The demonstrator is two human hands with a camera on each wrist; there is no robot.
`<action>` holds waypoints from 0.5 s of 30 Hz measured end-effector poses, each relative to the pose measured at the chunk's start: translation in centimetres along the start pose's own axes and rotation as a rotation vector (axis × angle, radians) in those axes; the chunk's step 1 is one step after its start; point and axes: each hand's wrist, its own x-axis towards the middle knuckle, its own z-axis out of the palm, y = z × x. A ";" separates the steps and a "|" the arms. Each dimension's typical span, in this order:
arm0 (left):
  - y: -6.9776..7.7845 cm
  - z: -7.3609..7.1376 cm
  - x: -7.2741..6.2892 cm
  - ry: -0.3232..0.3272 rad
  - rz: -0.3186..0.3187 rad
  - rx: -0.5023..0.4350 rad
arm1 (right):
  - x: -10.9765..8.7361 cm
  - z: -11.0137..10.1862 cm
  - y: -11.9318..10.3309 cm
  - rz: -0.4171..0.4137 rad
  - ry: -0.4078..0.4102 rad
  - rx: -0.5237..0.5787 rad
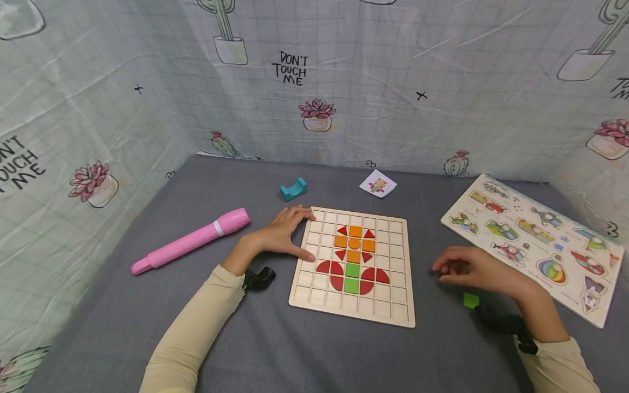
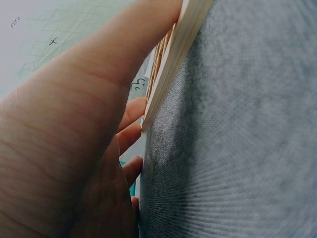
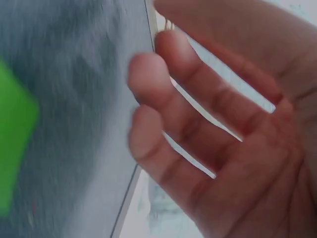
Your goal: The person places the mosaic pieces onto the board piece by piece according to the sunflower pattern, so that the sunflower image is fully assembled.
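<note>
A square wooden grid board lies on the table, with flat orange, red and green pieces forming a pattern on it. My left hand rests at the board's left side, fingers and thumb spread along its edge. In the left wrist view, fingertips of the left hand touch the board's side. To the right of the board hovers my right hand, fingers loosely bent and nothing between them. Below it lies a green block, also partly seen at the left of the right wrist view.
A wooden picture puzzle lies at the right. Behind the board are a small pattern card and a teal curved block. A pink cylindrical tube lies at the left. Printed cloth hangs around the table.
</note>
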 end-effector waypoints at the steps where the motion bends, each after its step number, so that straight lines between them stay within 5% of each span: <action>1: 0.0 0.0 0.0 0.000 0.000 -0.001 | -0.3 -0.2 0.2 0.001 -0.016 0.020; 15: -0.1 0.1 0.0 -0.005 -0.001 0.006 | -2.9 -1.9 1.8 0.077 -0.243 0.317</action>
